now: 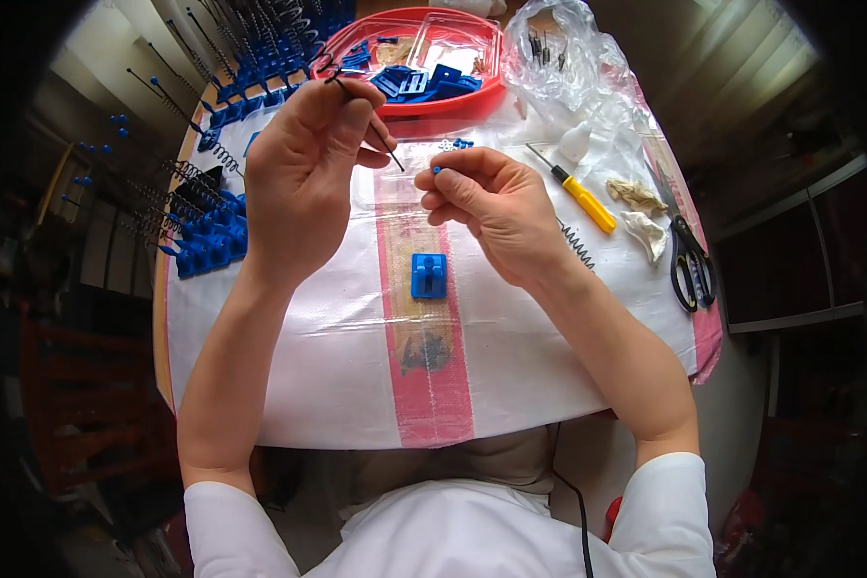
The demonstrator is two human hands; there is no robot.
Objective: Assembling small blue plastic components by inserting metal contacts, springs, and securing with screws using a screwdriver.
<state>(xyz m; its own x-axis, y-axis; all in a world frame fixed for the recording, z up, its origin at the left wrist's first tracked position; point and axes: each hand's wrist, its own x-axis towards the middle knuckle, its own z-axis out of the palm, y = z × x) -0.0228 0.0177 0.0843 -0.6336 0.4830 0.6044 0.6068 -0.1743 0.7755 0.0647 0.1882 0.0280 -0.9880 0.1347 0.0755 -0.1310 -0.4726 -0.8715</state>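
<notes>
My left hand (302,183) is raised above the table, its fingers closed around a thin dark metal rod (386,147). The rod slants down to the right, and its coiled upper end shows above the fingers. Across from its tip, my right hand (491,202) pinches a small blue plastic bead (437,170) between thumb and forefinger. A narrow gap separates rod tip and bead. Below both hands, a blue plastic block (430,276) with a raised middle rests on the table covering's pink-edged stripe.
At the back stands a red basin (491,101) of blue plastic parts beside a clear plastic bag (588,58). Blue bases (207,241) with upright springs crowd the left. To the right lie a yellow-handled screwdriver (588,204), a loose spring (578,248), crumpled cloths (645,234) and black scissors (686,270).
</notes>
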